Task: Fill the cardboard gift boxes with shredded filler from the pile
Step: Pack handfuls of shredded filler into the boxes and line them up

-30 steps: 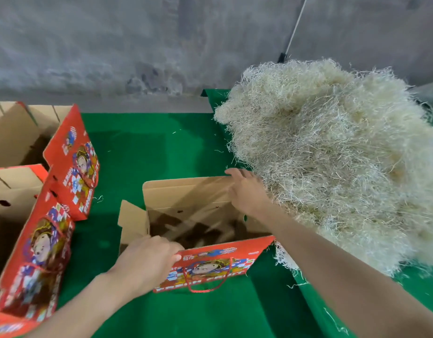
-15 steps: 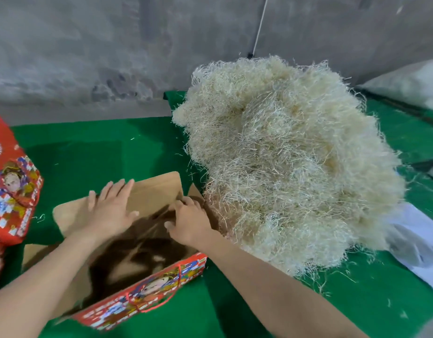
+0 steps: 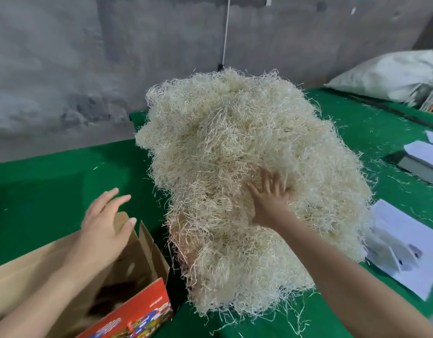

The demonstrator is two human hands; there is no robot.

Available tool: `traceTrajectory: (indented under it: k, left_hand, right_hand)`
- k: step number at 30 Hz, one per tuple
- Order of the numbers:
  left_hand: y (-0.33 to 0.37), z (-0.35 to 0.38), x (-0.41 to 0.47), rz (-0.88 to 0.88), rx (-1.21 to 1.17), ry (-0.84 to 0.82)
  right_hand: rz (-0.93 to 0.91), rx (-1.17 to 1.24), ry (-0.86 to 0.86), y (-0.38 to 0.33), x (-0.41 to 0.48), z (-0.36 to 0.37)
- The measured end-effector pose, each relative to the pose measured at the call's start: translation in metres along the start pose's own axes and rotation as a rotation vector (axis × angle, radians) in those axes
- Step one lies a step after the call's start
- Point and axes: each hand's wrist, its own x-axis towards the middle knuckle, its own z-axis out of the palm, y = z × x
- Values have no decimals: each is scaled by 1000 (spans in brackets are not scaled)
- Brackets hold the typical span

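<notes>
A tall pile of pale shredded filler stands on the green table in the middle of the view. My right hand lies on its near face with fingers spread, touching the strands. At the lower left an open cardboard gift box with a red printed front shows its brown flaps and dark inside. My left hand hovers over the box's far flap with fingers straight, holding nothing.
The green table cloth runs left and behind. White paper sheets and a grey flat thing lie at the right. A white sack sits at the far right. A grey wall stands behind the pile.
My right hand left the box's edge and reached up onto the filler pile. My left hand lifted off the flap. The view swung right, so the other red boxes dropped out.
</notes>
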Motion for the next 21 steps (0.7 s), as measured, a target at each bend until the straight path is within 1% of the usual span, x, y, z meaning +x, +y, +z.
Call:
traceTrajectory:
  k: [1,3,5,7,8,10,12,14,16,17,18,19,20,21]
  left_hand:
    - [11,5,5,1,-35,-16]
    - [31,13,12,5,-92,-57]
    - [49,20,18,14,-163,-103]
    - [68,25,23,-7,-304,-153]
    - [79,26,27,-25,-385,-180]
    - [101,27,35,-56,-502,-226]
    - [122,27,42,-17,-537,-245]
    - [141,29,49,62,-527,-251]
    - [152,33,58,75,-548,-270]
    - [155,36,63,68,-612,-234]
    - [156,37,68,15,-734,-153]
    - [153,38,72,-60,-800,-77]
    - [150,37,76,-121,-801,-26]
    - [147,35,78,-171,-733,-3]
  right_hand:
    - [-8,46,14,2,1,1]
    - [-14,212,114,3,5,-10]
    - [-42,345,287,-1,11,-33]
    - [-97,467,460,-7,16,-61]
    - [-133,537,517,-11,15,-74]
    - [-219,653,556,-20,9,-96]
    - [-297,755,508,-32,-1,-109]
    - [-356,837,411,-45,-10,-117]
    - [-419,913,239,-58,-15,-121]
    - [-465,947,138,-62,-16,-123]
    - [-503,980,38,-62,-16,-124]
    - [-529,1005,-46,-58,-15,-126]
    - [-546,1019,-93,-50,-12,-129]
    - [-550,1035,-91,-41,-8,-132]
